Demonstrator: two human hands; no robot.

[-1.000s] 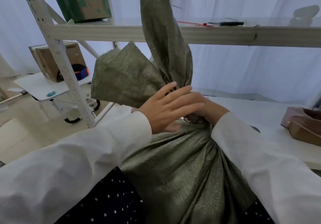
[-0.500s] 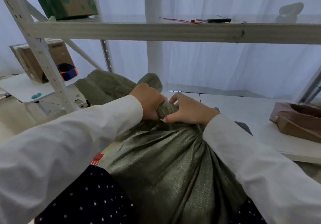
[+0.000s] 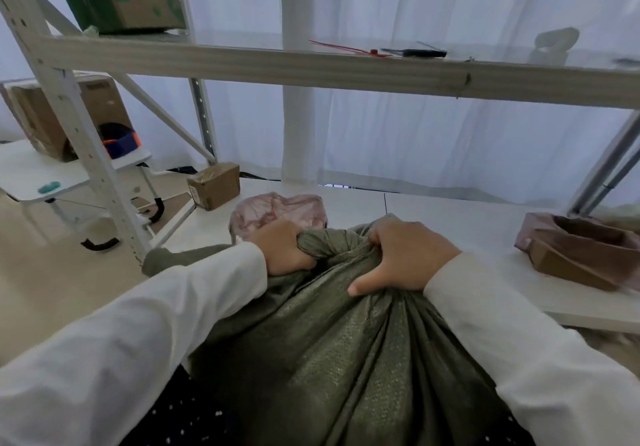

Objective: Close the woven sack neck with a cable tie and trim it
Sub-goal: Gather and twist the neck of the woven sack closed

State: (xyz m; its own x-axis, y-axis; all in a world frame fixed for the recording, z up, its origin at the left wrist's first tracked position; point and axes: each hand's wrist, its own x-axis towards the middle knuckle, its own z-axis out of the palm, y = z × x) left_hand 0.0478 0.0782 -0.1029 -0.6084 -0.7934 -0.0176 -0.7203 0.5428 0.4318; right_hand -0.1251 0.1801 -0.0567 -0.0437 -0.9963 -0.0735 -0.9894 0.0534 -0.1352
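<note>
Soft, even daylight, diffused thru the white curtain point(image 3: 398, 127) at the back; scene bright w/ a cool bluish cast. Curtain nearly blown out, little fold detail near the top. No hard shadows; faint soft shading under the shelf beam point(image 3: 277, 65) and in the folds of the woven sack point(image 3: 329, 359), darkest toward the bottom edge. White sleeves point(image 3: 121, 359) near-overexposed. Wide-angle distortion: shelf upright point(image 3: 79, 141) leans and beam bows slightly; sleeves stretched at the lower corners. Slight motion blur at far right edge; small items on the shelf soft, low detail.
</note>
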